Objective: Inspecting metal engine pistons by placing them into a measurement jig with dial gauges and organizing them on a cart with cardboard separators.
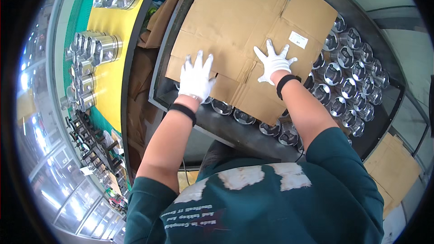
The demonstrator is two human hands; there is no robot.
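Note:
A flattened cardboard sheet (pixel 235 13) with a small white label lies over rows of shiny metal pistons (pixel 333 73) in a dark-walled bin. My left hand (pixel 195 77), in a white glove, rests on the sheet's near left edge with its fingers spread. Further right, my right hand (pixel 274 62), gloved too, lies on the cardboard below the label, fingers spread wide. Neither hand grips anything. Pistons show past the sheet's right side and along its near edge; those beneath it are hidden.
At the left, more pistons (pixel 105 49) stand on a yellow board (pixel 106 81) over green matting. Crumpled brown cardboard (pixel 140 72) fills the gap between that bench and the bin. Another cardboard piece (pixel 393 167) lies outside the bin's right corner. The bin's dark rim (pixel 384 131) surrounds the pistons.

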